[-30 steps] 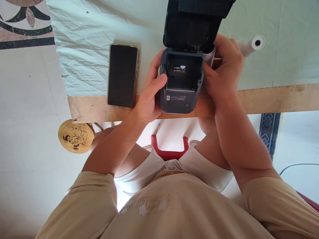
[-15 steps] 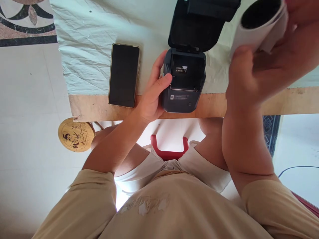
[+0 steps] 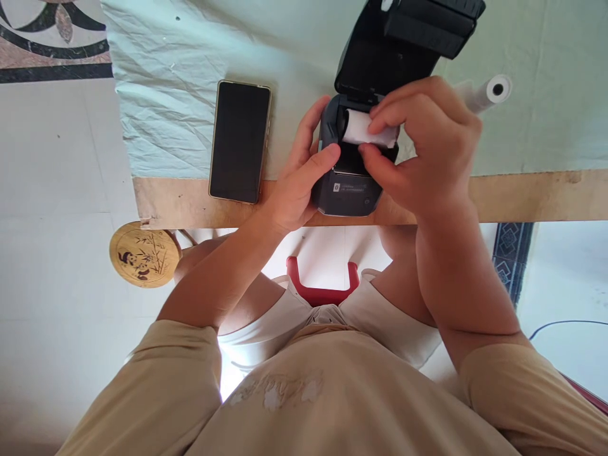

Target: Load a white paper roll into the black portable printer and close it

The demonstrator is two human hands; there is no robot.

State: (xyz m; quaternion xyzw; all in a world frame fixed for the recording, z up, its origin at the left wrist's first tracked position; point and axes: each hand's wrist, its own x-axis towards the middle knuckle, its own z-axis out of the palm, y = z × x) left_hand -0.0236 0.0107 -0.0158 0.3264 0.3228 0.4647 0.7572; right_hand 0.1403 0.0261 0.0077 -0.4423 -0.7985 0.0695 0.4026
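Note:
A small black label printer (image 3: pixel 349 196) stands at the table's front edge, its lid (image 3: pixel 380 54) swung up and back. My left hand (image 3: pixel 304 171) is wrapped round the printer's left side, thumb on the rim. Inside the compartment lies a white paper roll (image 3: pixel 358 128). The thumb and fingers of my right hand (image 3: pixel 422 139) are closed on this roll from the right. Behind my right hand, another white roll (image 3: pixel 494 92) with a dark core hole rests on the cloth, partly hidden.
A dark-screened phone (image 3: pixel 240 142) lies left of the printer on the pale green cloth (image 3: pixel 166 114). The wooden table edge (image 3: pixel 536 196) runs across the front. A round wooden stool (image 3: pixel 145 254) stands below left.
My right hand has come down and left from the upper right, bringing the white roll into the printer's compartment. The other roll now shows on the cloth. The printer has shifted slightly right in view.

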